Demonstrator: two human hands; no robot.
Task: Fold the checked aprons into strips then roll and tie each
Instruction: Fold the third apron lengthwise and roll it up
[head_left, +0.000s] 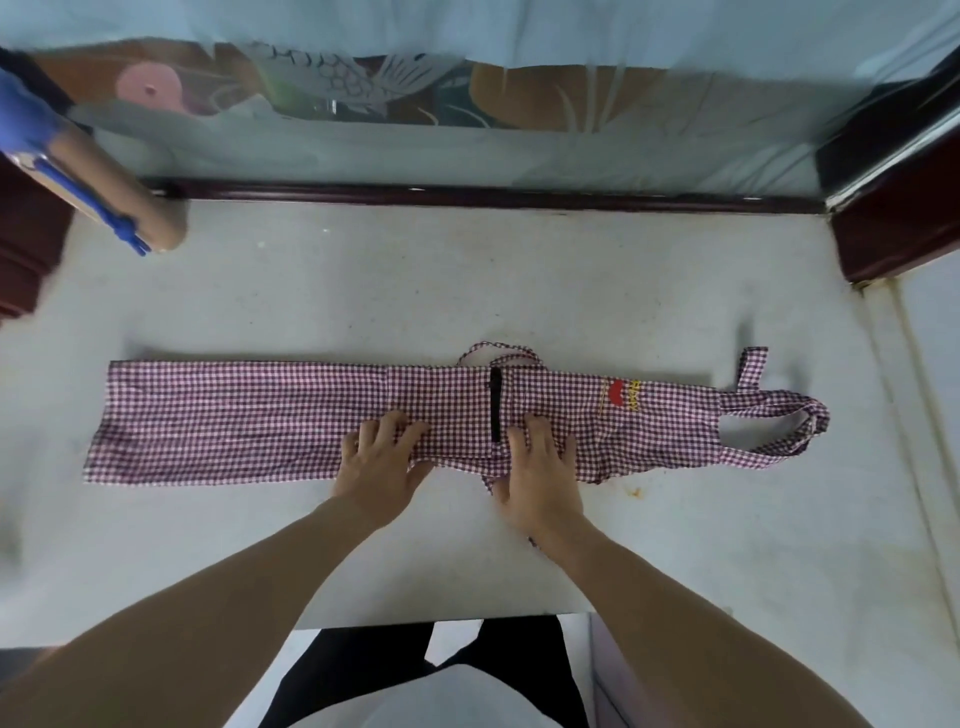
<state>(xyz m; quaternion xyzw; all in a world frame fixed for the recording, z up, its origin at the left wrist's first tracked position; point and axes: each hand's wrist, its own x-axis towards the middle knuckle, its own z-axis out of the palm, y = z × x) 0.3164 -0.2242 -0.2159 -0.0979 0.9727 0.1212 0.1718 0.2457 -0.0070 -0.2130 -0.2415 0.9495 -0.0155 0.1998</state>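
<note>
Both my hands lie flat on the checked strip.
Left hand (382, 464) and right hand (540, 470), fingers straight, press the folded apron (249, 415) lying across the white table (467, 280); its red-and-yellow logo (621, 395) is unreadable, and a cardboard roll (114, 179) sits far left.

Under the left hand (379, 462) and the right hand (540, 467), the near edge of the apron (234, 415) is covered. A tie (532, 542) vanishes beneath the right wrist. Right of that hand, the logo (621, 395) is too small to read. Far left, a blurred roll (104, 182) runs off the edge.
</note>
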